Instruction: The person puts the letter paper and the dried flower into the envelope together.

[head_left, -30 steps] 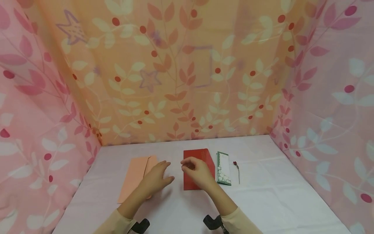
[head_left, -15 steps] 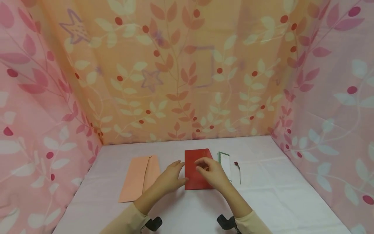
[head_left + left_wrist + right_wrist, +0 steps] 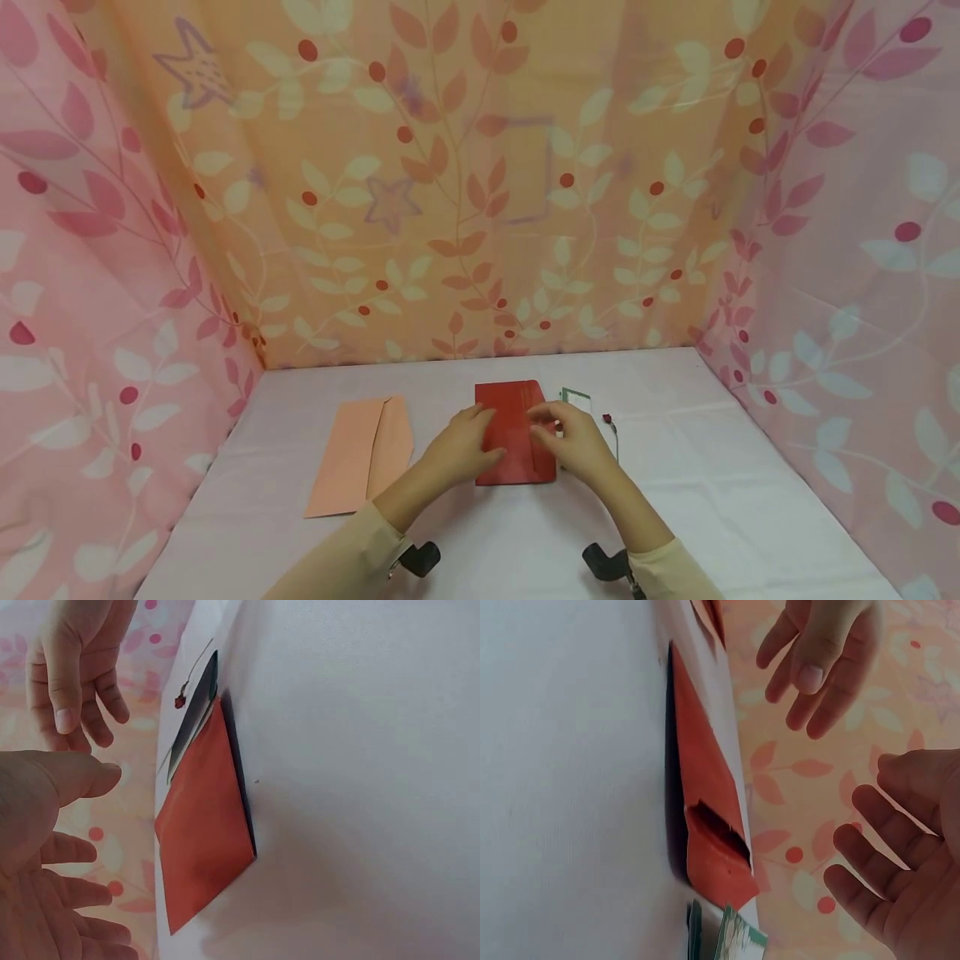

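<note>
A red envelope (image 3: 513,458) lies on the white table between my hands; the right wrist view shows its flap (image 3: 718,862) lifted a little. My left hand (image 3: 456,450) hovers over the envelope's left edge, fingers apart and holding nothing. Over its right edge is my right hand (image 3: 581,442), fingers loosely bent, also holding nothing in the right wrist view. That hand partly hides a folded white card with a green border (image 3: 576,400). Just right of the card lies a small red rose on a thin stem (image 3: 608,420).
A peach envelope (image 3: 343,458) rests on the left part of the table (image 3: 750,508). Patterned cloth (image 3: 480,183) hangs behind and on both sides. Black wrist mounts (image 3: 422,558) stick out inward from the sleeves.
Both hands have shifted right, from the gap beside the red envelope to above it. The right hand now covers much of the card. The envelopes stay where they were.
</note>
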`<action>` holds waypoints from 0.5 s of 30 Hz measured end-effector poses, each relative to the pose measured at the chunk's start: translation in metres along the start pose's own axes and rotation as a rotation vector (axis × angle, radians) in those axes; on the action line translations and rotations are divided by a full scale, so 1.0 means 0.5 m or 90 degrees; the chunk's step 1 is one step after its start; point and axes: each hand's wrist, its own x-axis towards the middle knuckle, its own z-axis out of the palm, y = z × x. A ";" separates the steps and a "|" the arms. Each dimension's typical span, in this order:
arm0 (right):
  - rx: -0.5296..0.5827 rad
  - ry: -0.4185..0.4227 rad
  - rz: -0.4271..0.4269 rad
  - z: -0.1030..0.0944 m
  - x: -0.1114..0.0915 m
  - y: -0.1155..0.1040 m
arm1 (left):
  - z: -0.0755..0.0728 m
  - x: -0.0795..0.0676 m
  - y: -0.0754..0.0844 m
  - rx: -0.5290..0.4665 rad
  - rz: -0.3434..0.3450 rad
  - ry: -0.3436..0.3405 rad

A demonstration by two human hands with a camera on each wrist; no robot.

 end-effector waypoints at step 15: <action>-0.096 -0.035 0.003 -0.013 -0.013 0.074 | 0.042 0.058 0.026 0.013 -0.019 0.001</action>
